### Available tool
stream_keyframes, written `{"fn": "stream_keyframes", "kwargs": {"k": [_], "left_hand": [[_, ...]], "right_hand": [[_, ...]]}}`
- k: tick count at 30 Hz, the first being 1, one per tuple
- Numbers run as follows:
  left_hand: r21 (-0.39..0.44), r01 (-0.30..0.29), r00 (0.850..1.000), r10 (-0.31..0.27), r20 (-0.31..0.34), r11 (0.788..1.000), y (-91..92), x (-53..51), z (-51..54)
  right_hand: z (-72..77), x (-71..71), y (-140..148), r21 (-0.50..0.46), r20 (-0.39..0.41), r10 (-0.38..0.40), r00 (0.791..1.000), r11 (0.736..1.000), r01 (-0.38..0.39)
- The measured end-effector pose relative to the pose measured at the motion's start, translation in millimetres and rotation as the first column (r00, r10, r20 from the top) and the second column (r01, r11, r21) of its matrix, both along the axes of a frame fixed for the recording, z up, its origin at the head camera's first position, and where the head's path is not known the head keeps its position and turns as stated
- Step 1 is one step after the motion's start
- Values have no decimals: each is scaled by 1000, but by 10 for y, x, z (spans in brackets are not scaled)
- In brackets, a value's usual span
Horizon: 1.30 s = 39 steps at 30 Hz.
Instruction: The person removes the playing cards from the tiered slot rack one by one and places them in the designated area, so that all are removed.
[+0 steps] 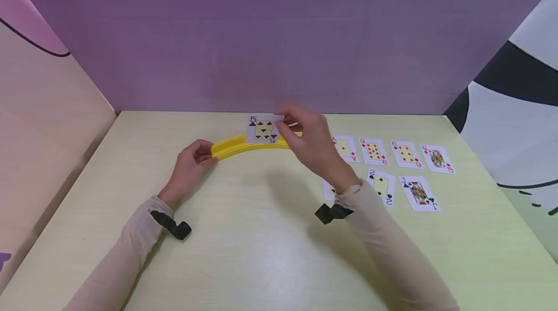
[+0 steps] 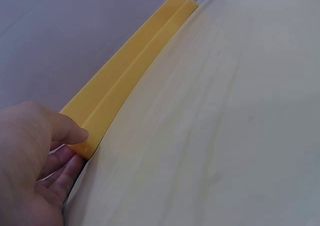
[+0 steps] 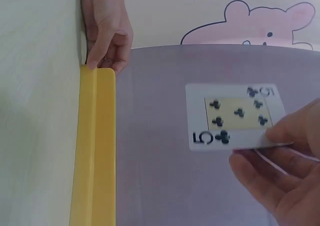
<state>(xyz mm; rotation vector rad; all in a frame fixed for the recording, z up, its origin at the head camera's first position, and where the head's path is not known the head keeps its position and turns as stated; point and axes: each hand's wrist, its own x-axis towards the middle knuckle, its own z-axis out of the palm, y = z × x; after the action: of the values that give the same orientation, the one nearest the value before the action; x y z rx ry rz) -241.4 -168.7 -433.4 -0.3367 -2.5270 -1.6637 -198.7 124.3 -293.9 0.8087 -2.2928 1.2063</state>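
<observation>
A yellow curved card holder (image 1: 233, 147), with a long groove, lies near the back of the table. My left hand (image 1: 192, 163) grips its left end; the left wrist view shows the thumb on the front and the other fingers curled at the end. In my right hand (image 1: 311, 144) a five of clubs (image 1: 261, 129) is pinched by one edge, its face toward me. It hangs over the middle of the holder, whose right part the hand partly hides. Thin white edges show between the right fingers in the right wrist view; what they belong to I cannot tell.
To the right lie two rows of face-up cards. The back row has several diamonds, including a queen (image 1: 438, 159); the front row has a two of spades (image 1: 381, 186), a jack of clubs (image 1: 420, 194) and a partly hidden card (image 1: 328, 191). A purple wall (image 1: 279, 35) stands behind.
</observation>
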Motion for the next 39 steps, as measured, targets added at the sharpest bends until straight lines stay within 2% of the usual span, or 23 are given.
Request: {"fn": "stream_keyframes", "kwargs": {"k": [8,14,21,29,39], "left_hand": [[9,10,1000,-10,-12,1000,12,-5,17],[0,-3,1000,3,3,1000,9,-3,15],[9,11,1000,-11,-8,1000,-9,-11,-9],[2,1,1000,-1,-5,1000,-9,-11,0],[-7,-7,1000,7,9,1000,-8,12,10]], "right_hand": [[-52,91,211,24,-25,-90,996,996,91],[-84,193,360,41,-23,-102,995,994,103],[-130,321,542,61,-35,-113,993,991,115],[-252,372,809,128,-2,-184,983,975,183],[-409,413,1169,124,92,-246,965,964,234]]}}
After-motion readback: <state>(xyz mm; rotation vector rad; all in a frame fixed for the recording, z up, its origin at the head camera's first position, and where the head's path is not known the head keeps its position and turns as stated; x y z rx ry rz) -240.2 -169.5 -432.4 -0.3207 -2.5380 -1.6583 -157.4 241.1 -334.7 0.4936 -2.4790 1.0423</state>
